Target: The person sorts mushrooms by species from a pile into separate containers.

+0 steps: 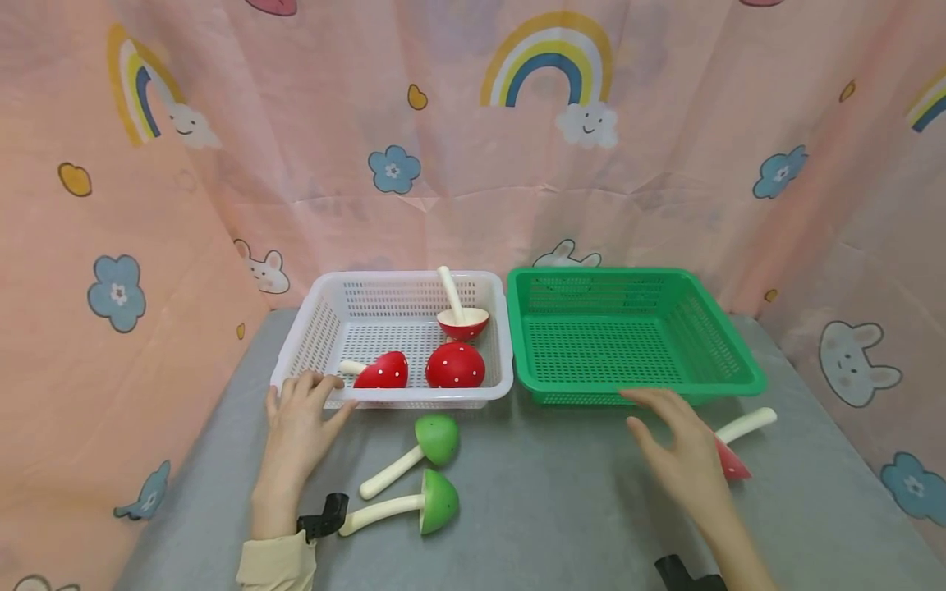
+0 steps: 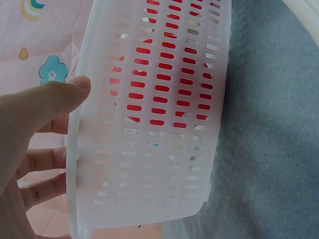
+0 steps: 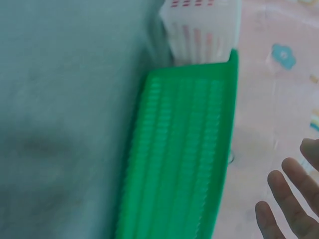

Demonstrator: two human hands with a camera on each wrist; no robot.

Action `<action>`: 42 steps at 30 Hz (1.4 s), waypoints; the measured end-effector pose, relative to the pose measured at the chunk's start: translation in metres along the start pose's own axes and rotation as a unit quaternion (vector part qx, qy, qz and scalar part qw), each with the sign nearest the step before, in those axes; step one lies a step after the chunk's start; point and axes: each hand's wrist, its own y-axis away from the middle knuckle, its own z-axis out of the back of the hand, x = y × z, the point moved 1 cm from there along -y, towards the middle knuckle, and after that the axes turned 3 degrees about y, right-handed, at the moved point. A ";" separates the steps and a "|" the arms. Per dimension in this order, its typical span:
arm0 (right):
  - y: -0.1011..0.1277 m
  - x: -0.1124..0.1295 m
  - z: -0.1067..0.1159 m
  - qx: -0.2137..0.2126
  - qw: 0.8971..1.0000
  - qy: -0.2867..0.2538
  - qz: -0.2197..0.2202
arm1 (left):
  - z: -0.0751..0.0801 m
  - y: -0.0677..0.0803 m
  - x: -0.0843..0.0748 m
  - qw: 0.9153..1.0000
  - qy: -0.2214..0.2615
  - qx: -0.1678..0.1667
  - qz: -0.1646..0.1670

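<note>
My left hand [image 1: 299,427] grips the near-left rim of the white basket [image 2: 164,219], thumb outside and fingers behind the rim. Inside that basket are three toy mushrooms with red spotted caps, among them a round-topped red mushroom [image 1: 455,366] and an upturned red mushroom [image 1: 463,328]. My right hand [image 1: 683,451] holds nothing, its fingers spread just in front of the green basket [image 1: 636,389]. Partly hidden behind it, another red mushroom [image 1: 746,425] lies on the table. Between the hands lie two mushrooms with green caps, an upper green mushroom [image 1: 436,439] and a lower green mushroom [image 1: 439,502].
Both baskets stand side by side at the back of the grey table [image 1: 547,509]. A pink patterned curtain [image 1: 473,213] rises behind them and along both sides. Black straps [image 1: 323,517] sit on the wrists.
</note>
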 end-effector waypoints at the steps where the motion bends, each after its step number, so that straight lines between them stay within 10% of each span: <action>1: 0.003 -0.003 0.001 -0.001 1.000 0.005 -0.005 | 0.000 0.000 0.000 1.000 0.000 -0.001 0.000; 14: 0.031 -0.050 0.012 -0.070 0.993 0.084 -0.037 | 0.000 0.000 0.000 1.000 -0.004 -0.007 -0.009; 42: 0.046 -0.101 0.019 0.029 0.965 0.234 -0.116 | -0.001 -0.001 0.002 1.000 -0.006 -0.007 -0.008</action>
